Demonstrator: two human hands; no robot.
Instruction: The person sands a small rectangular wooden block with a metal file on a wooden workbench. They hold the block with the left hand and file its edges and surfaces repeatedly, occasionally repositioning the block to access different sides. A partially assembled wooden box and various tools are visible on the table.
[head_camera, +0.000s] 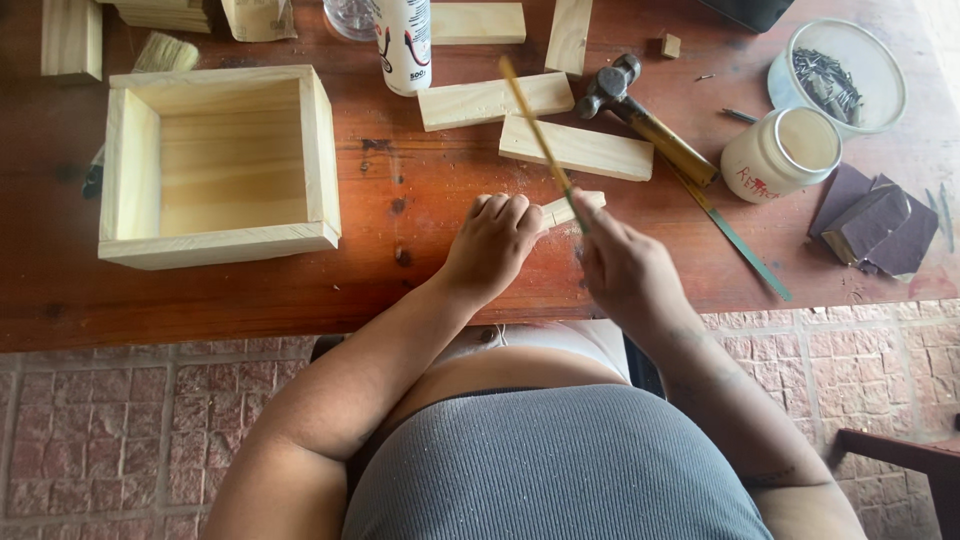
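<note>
The small wood block (570, 208) lies on the bench (400, 200), right of the open wooden box (215, 165), its long axis running left-right and tilted slightly up at the right. The left hand (492, 245) clamps its grip over the block's left end. The right hand (625, 270), just right of it, is closed around a thin yellow-handled tool (540, 135) slanting up-left across the block.

1. Under my left hand (492, 240), the small pale wooden strip (572, 208) is raw and matt.
2. The thin yellowish stick (535, 130) in my right hand (625, 270) looks smooth.
3. The reddish-brown wooden tabletop (420, 200) is worn, stained and dusty.
4. The open square pale wooden box (215, 165) is unfinished.
5. The hammer's dark metal head (608, 85) is dull.
</note>
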